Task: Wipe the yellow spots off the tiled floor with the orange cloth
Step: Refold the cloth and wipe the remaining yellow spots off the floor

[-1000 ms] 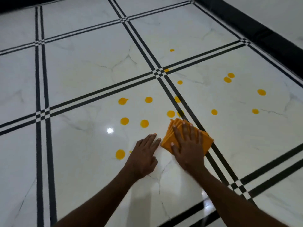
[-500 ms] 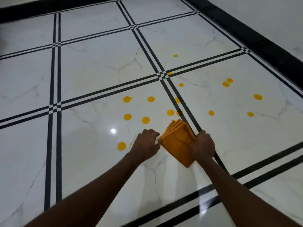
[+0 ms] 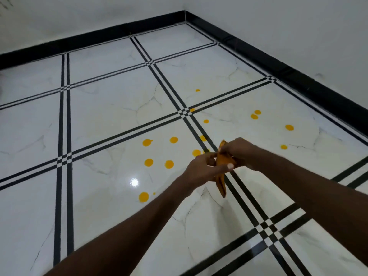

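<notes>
The folded orange cloth (image 3: 221, 184) hangs in the air above the white tiled floor (image 3: 103, 120), held between both hands. My left hand (image 3: 203, 168) grips its middle from the left. My right hand (image 3: 238, 151) pinches its upper edge from the right. Several yellow spots lie on the floor: a group left of the hands, such as the yellow spot (image 3: 169, 164), a larger nearer yellow spot (image 3: 143, 197), and a far-right yellow spot (image 3: 289, 127). The hands hide part of the floor behind them.
Black double lines (image 3: 65, 156) cross the floor in a grid. A black skirting board (image 3: 298, 76) runs along the white walls at the back and right. A bright light reflection (image 3: 134, 182) shines on the tile near the spots.
The cloth has left the floor: my right hand lifted it and my left hand came off the tile and took hold of it too. The view tilted up, showing the walls.
</notes>
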A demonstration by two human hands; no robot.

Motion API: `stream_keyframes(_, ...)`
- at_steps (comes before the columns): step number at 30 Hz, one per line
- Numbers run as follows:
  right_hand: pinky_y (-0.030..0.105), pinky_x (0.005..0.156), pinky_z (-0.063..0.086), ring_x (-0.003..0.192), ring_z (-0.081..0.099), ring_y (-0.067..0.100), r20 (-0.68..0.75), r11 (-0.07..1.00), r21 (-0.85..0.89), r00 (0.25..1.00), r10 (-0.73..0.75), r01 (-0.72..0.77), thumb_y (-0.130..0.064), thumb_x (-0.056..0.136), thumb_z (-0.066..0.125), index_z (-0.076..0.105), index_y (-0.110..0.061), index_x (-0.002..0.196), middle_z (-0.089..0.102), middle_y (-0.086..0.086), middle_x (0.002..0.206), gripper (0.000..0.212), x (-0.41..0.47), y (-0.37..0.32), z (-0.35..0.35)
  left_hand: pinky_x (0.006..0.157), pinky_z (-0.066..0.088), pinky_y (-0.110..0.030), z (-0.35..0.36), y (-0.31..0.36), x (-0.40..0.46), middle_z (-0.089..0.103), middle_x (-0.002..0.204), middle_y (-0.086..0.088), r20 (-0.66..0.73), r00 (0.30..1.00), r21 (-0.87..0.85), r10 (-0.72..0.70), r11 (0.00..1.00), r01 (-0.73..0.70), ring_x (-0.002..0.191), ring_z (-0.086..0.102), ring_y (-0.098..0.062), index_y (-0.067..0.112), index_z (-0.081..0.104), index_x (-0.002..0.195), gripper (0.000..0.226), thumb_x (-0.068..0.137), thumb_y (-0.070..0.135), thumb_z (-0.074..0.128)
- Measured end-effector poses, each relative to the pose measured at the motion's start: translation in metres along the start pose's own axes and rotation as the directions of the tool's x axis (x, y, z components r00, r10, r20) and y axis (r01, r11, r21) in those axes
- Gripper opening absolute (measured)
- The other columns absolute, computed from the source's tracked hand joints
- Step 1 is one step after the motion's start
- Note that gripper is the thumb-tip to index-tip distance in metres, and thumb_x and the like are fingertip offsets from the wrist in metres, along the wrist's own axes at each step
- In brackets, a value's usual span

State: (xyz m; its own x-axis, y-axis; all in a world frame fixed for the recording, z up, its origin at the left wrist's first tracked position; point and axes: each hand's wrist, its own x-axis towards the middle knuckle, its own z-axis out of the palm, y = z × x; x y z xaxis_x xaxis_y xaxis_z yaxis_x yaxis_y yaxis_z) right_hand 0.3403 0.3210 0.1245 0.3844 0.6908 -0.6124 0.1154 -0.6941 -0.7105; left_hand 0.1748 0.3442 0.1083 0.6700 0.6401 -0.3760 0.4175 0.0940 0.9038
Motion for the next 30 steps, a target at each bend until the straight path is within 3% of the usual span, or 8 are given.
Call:
stream_keyframes(3, 0.041, 0.066, 0.058, 0.091, 0.068, 0.036, -0.042, 0.983, 0.181, 0.999, 0.022, -0.014, -0.022, 0.103, 0.047, 0.058, -0.004, 0.108, 0.065, 0.024, 0.109, 0.022, -0.025, -0.036, -0.025, 0.078, 0.059, -0.035, 0.003, 0.044, 0.006, 0.072, 0.102, -0.004, -0.120, 0.975, 0.333, 0.187, 0.933, -0.138, 0.092, 0.068, -0.018, 0.012, 0.068, 0.113, 0.043, 0.083, 0.042, 0.072)
stream_keyframes(6, 0.045, 0.073, 0.063, 0.088, 0.072, 0.039, -0.065, 0.928, 0.373, 0.998, 0.012, 0.013, -0.007, 0.100, 0.043, 0.057, 0.002, 0.096, 0.066, 0.026, 0.099, 0.017, -0.054, -0.063, -0.050, 0.061, 0.049, -0.034, -0.002, 0.092, 0.011, 0.064, 0.068, 0.000, -0.136, 0.931, 0.530, 0.338, 0.819, -0.220, 0.065, 0.062, -0.014, 0.013, 0.065, 0.075, 0.017, 0.087, 0.024, 0.060)
stream_keyframes(11, 0.037, 0.071, 0.063, 0.083, 0.073, 0.030, -0.087, 0.883, 0.452, 0.991, -0.100, 0.129, -0.004, 0.097, 0.058, 0.066, -0.001, 0.092, 0.071, 0.020, 0.093, 0.010, -0.085, -0.089, -0.081, 0.073, 0.060, -0.042, -0.017, 0.157, 0.008, 0.071, 0.077, -0.013, -0.132, 0.923, 0.478, 0.362, 0.839, -0.260, 0.074, 0.071, -0.026, 0.010, 0.067, 0.078, 0.024, 0.090, 0.014, 0.047)
stream_keyframes(15, 0.035, 0.065, 0.059, 0.075, 0.068, 0.024, -0.213, 0.824, 0.519, 0.968, -0.135, 0.229, -0.001, 0.093, 0.054, 0.062, -0.007, 0.086, 0.066, 0.014, 0.086, 0.012, -0.100, -0.106, -0.103, 0.075, 0.063, -0.044, -0.027, 0.181, -0.003, 0.074, 0.096, -0.013, -0.231, 0.924, 0.123, 0.306, 0.951, -0.285, 0.088, 0.073, -0.028, 0.009, 0.072, 0.101, 0.029, 0.098, 0.019, 0.045)
stream_keyframes(22, 0.040, 0.075, 0.058, 0.077, 0.064, 0.026, -0.209, 0.631, 0.646, 0.894, -0.396, 0.430, -0.006, 0.092, 0.043, 0.055, -0.009, 0.085, 0.061, 0.010, 0.084, 0.014, -0.129, -0.129, -0.149, 0.084, 0.060, -0.046, -0.044, 0.161, -0.009, 0.074, 0.077, -0.007, -0.500, 0.865, 0.112, 0.031, 0.993, 0.029, 0.075, 0.071, -0.022, 0.008, 0.071, 0.082, 0.020, 0.073, 0.024, 0.064)
stream_keyframes(26, 0.027, 0.059, 0.047, 0.057, 0.050, 0.014, -0.134, 0.656, 0.595, 0.862, -0.489, 0.465, -0.008, 0.094, 0.042, 0.049, -0.015, 0.071, 0.048, 0.000, 0.062, 0.025, -0.152, -0.141, -0.153, 0.115, 0.032, -0.044, -0.049, 0.199, 0.006, 0.057, 0.140, 0.001, 0.128, 0.986, -0.087, 0.103, 0.992, -0.092, 0.135, 0.046, -0.019, 0.019, 0.055, 0.137, 0.059, 0.083, 0.031, 0.076)
stream_keyframes(28, 0.021, 0.050, 0.039, 0.046, 0.041, 0.010, -0.120, 0.655, 0.589, 0.852, -0.509, 0.474, -0.009, 0.095, 0.043, 0.043, -0.019, 0.060, 0.040, -0.004, 0.052, 0.036, -0.164, -0.146, -0.161, 0.115, 0.033, -0.046, -0.036, 0.215, 0.006, 0.057, 0.140, 0.002, 0.351, 0.920, -0.232, 0.177, 0.968, -0.097, 0.137, 0.047, -0.023, 0.020, 0.048, 0.141, 0.063, 0.083, 0.026, 0.071)
stream_keyframes(30, 0.021, 0.051, 0.039, 0.040, 0.041, 0.009, -0.192, 0.653, 0.598, 0.874, -0.447, 0.465, -0.012, 0.095, 0.047, 0.044, -0.020, 0.051, 0.039, -0.005, 0.047, 0.045, -0.165, -0.146, -0.170, 0.105, 0.047, -0.044, -0.021, 0.223, 0.000, 0.068, 0.124, 0.000, 0.372, 0.897, -0.358, 0.237, 0.929, -0.097, 0.122, 0.060, -0.023, 0.019, 0.057, 0.129, 0.049, 0.081, 0.019, 0.065)
